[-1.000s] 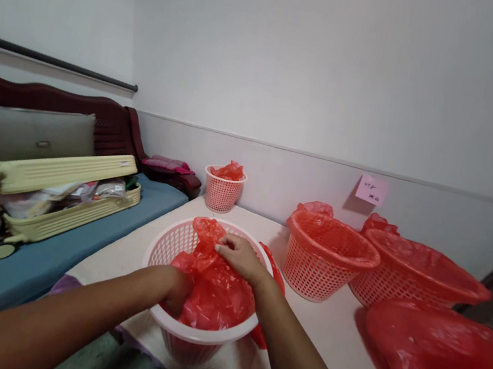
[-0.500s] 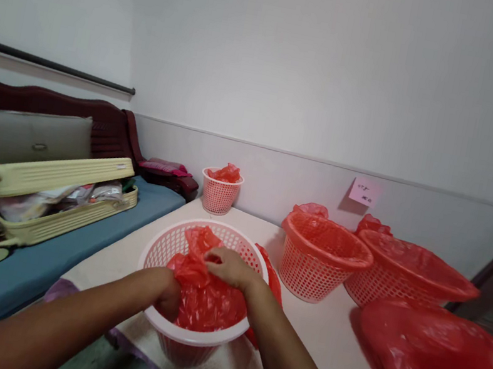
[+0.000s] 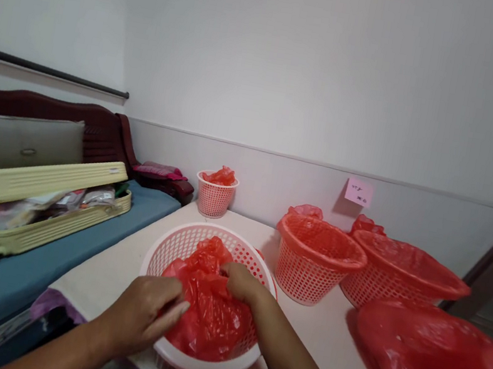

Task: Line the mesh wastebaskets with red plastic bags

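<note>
A white perforated plastic basket (image 3: 191, 362) stands near the table's front edge, with a crumpled red plastic bag (image 3: 216, 319) inside it. My left hand (image 3: 148, 310) is over the basket's left front rim, its fingers curled in a pinch at the bag's left side. Over the right part of the basket, my right hand (image 3: 241, 282) has its fingers closed on the bunched upper part of the bag. Its fingertips are partly hidden in the folds.
Along the wall stand a small basket (image 3: 214, 198) with a red bag in it and two bag-lined baskets, a round one (image 3: 304, 274) and a wider one (image 3: 380, 291). A large red bag (image 3: 425, 362) lies right. An open yellow suitcase (image 3: 62, 228) rests on the blue bed (image 3: 148, 199).
My left hand has risen out of the basket to its left front rim. My right hand has shifted slightly right and down, and the bag is spread more toward the front.
</note>
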A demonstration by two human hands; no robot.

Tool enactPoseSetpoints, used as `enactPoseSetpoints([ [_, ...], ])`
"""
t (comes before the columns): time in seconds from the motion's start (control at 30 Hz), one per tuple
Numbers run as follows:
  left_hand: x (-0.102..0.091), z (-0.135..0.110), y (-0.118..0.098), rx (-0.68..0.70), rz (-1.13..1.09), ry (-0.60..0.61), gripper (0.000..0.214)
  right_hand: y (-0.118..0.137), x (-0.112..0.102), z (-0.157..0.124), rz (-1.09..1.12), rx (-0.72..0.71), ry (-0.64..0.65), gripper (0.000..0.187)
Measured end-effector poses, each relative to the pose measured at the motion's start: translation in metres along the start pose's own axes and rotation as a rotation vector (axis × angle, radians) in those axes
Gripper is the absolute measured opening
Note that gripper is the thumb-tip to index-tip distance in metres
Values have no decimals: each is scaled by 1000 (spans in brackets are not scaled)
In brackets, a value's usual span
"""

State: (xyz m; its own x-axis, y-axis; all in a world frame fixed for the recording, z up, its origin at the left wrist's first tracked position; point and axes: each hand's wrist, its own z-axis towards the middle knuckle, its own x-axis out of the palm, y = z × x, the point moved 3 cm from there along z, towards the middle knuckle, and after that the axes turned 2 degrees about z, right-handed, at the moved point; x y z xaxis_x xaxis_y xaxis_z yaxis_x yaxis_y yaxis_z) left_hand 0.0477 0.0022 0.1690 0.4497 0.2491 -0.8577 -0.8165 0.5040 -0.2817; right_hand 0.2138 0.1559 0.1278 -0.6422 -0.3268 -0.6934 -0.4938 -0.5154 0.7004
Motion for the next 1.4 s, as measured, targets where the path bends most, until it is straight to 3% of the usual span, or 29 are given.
enactPoseSetpoints([
  [0.07,6,-14,-2,157,133,-89,23,2,2,-2,-35,1,-7,10],
  [0.13,10,-22,2,228,203,-153,22,8,5,-3,-67,-11,-44,9],
  [0.4,10,-26,29,90,154,-175,24,44,-5,4,-6,-156,-382,6],
  [0.63,13,-23,45,44,111,-185,26,52,-23,-4,74,-244,-642,14],
  [0.73,14,-20,50,34,83,-194,27,54,-19,-3,53,-298,-587,18],
  [0.83,14,-20,52,28,61,-201,27,56,-3,2,0,-379,-399,23],
  [0.93,13,-19,53,25,48,-201,27,56,11,5,-48,-436,-205,6],
  [1.03,13,-19,55,19,46,-195,27,56,13,6,-54,-446,-158,5],
  [1.27,13,-17,57,-2,57,-194,29,59,-18,-11,30,-395,-456,18],
  [1.4,16,-12,53,-31,65,-209,28,45,-33,-36,107,-365,-735,17],
])
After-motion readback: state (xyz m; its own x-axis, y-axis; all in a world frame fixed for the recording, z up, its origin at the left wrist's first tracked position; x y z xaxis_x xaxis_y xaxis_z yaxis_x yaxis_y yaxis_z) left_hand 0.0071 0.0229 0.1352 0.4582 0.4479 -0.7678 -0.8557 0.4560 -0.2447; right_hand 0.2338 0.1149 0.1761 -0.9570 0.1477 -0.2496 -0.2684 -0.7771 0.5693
